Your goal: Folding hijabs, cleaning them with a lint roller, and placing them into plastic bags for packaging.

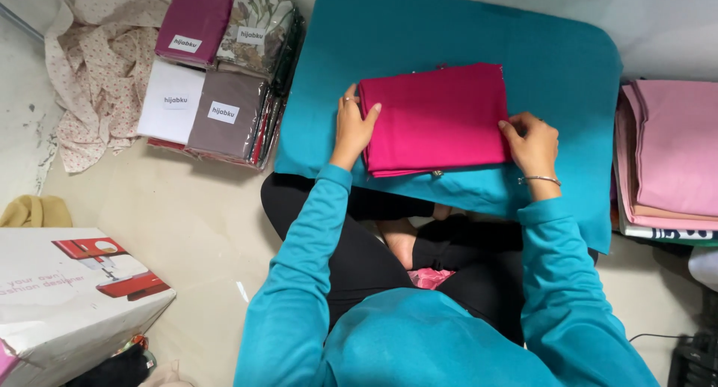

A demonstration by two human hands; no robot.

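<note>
The left hand [353, 129] lies flat on the folded magenta cloth's [437, 118] left edge, the right hand [532, 144] pinches its right edge; it rests on the teal-covered board [464, 35]; uneven pressure could skew the layers; clear packets [224, 114] nearby hold folded fabrics.

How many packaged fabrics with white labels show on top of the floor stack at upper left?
4: purple packet back left, floral packet back right, white packet front left, brown packet front right. More lie hidden underneath; their edges show.
</note>
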